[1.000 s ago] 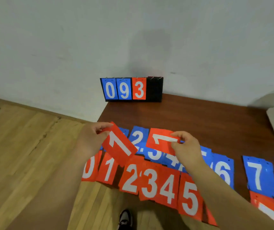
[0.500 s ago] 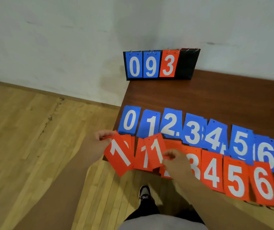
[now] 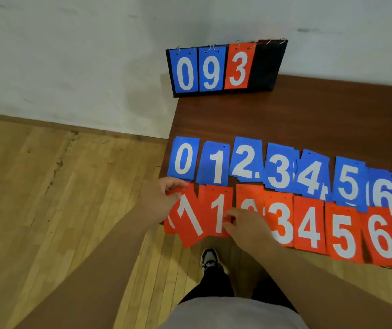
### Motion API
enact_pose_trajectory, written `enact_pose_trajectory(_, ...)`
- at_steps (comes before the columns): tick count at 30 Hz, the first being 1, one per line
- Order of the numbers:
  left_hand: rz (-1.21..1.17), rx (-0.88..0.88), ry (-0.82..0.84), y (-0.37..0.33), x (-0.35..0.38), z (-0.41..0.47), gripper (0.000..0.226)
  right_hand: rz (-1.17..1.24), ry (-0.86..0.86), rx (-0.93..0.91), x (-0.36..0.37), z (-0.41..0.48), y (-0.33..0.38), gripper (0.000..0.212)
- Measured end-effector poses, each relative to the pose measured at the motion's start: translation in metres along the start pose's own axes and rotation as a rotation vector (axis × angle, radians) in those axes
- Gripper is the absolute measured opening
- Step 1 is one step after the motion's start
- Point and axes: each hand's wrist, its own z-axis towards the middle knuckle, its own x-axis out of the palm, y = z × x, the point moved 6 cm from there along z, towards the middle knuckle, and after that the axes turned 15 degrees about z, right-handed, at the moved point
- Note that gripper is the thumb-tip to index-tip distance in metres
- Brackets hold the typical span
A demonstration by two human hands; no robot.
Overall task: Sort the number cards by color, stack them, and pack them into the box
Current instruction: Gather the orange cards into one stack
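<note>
Left hand (image 3: 164,201) pinches the tilted red 1 card (image 3: 191,227) by its top corner, over the worktop's (image 3: 309,115) front left corner. Just beside it, the right hand (image 3: 246,227) curls its fingers onto the upright red 1 card (image 3: 216,210), half covering the red 2 card (image 3: 249,195). The other red cards (image 3: 309,226), 3 to 6, run rightward below the blue row (image 3: 280,172).

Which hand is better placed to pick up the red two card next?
Probably right. The right hand lies partly over the red 2 card; the left hand is farther off and grips a tilted red 1 card.
</note>
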Motion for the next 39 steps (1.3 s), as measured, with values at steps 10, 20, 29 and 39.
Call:
enact_pose_trajectory(10,-0.045,0.124,0.055,-0.042,0.038,0.021,0.025,0.502,-0.021,-0.043,-0.026,-0.001,0.035,0.007)
enact_pose_trajectory(20,-0.114,-0.254,-0.277,0.051,0.031,-0.005,0.038,0.336,-0.145,0.003,-0.009,0.012,0.004,0.014)
enact_pose_trajectory(29,-0.268,-0.476,-0.257,0.094,0.075,-0.033,0.092,-0.055,-0.258,-0.059,0.003,0.019,0.011,0.015)
enact_pose_trajectory(39,-0.272,-0.353,-0.262,0.084,0.072,-0.035,0.082,-0.072,-0.247,-0.064,0.004,0.019,0.016,0.013)
